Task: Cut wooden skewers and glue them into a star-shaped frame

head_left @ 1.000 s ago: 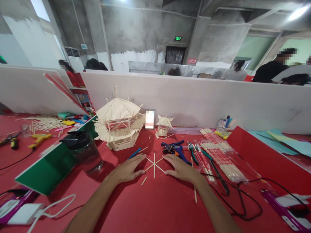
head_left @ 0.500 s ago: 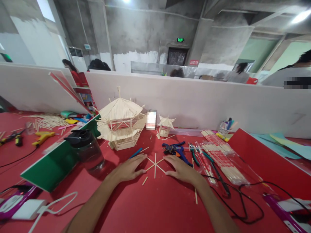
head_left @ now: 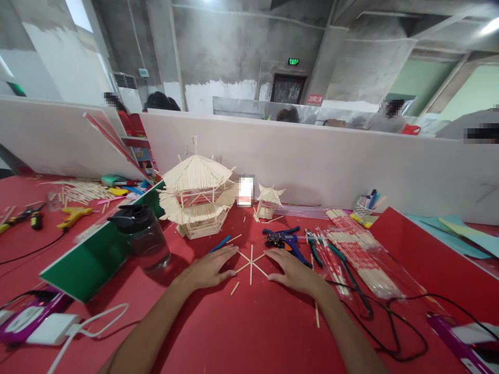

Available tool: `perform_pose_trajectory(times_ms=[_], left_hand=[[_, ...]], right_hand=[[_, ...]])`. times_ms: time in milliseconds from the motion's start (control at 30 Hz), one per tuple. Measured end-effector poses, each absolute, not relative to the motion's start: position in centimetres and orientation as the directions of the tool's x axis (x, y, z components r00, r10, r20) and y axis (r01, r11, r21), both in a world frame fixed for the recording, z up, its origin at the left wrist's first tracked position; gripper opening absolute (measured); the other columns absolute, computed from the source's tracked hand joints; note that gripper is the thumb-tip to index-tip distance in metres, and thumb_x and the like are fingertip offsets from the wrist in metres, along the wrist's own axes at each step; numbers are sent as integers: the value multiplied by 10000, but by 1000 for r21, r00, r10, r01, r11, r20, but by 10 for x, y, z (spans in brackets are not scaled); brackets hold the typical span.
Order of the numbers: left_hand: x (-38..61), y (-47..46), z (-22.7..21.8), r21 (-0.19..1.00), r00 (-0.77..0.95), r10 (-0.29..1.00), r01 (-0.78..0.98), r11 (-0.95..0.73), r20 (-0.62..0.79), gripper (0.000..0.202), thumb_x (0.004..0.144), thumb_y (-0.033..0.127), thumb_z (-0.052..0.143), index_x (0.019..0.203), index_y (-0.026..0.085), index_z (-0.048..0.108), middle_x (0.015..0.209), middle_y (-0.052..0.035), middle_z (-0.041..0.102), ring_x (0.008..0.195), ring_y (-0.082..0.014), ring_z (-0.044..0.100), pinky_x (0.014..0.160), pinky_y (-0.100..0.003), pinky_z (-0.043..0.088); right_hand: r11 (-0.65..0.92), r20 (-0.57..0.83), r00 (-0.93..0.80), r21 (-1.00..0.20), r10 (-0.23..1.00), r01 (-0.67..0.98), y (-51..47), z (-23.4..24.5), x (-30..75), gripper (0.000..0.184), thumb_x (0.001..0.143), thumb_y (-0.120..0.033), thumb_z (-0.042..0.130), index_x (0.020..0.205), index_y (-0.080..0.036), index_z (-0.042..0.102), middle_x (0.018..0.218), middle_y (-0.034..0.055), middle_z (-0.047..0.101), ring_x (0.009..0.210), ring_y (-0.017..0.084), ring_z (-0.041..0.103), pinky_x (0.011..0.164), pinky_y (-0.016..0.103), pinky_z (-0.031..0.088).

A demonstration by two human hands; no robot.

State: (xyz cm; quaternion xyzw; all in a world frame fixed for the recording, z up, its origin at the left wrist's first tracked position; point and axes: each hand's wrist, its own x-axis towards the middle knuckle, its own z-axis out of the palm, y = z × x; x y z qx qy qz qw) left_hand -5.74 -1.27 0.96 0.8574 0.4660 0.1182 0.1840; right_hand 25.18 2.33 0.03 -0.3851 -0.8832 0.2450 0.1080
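A star of thin wooden sticks (head_left: pixel 251 266), crossing at one centre, lies on the red tabletop (head_left: pixel 249 332). On its left side my left hand (head_left: pixel 215 267) rests with fingers apart, the tips at the ends of the sticks. My right hand (head_left: pixel 289 270) mirrors it on the other side, thumb and fingers spread around the stick ends. Neither hand grips anything. One short loose stick (head_left: pixel 234 289) lies below the star, and a blue pen-like tool (head_left: pixel 220 244) is just beyond my left hand. Blue pliers (head_left: pixel 283 240) lie behind my right hand.
A large stick pavilion (head_left: pixel 197 195) and a small one (head_left: pixel 268 201) stand at the back. The water bottle (head_left: pixel 144 241) and green board (head_left: pixel 88 265) are on the left. Packed sticks (head_left: pixel 362 259), cutters (head_left: pixel 314 248) and a black cable (head_left: pixel 390 322) lie right. A yellow glue gun (head_left: pixel 74 215) is far left.
The whole view has shifted slightly, so everything sits a little further right. Both hands stay in place around the stick star.
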Motion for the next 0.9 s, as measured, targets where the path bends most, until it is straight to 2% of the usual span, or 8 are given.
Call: perform_pose_trajectory(times_ms=[700, 900], left_hand=[[-63, -12, 9, 450, 561, 827, 727, -519, 48, 686, 931, 538, 511, 1496, 178, 363, 1541, -123, 385, 1434, -293, 331, 1168, -440, 319], [-64, -13, 11, 463, 548, 835, 731, -502, 41, 677, 925, 532, 524, 1486, 181, 377, 1537, -128, 392, 1425, -299, 348, 1161, -440, 329]], right_hand=[[551, -2, -661, -551, 750, 627, 22, 15, 256, 652, 866, -407, 640, 1452, -214, 428, 1516, 119, 401, 1399, 265, 358, 1168, 441, 281], [555, 0, -660, -541, 752, 632, 22, 17, 258, 657, 867, -389, 647, 1449, -174, 430, 1516, 132, 404, 1400, 254, 359, 1169, 417, 285]])
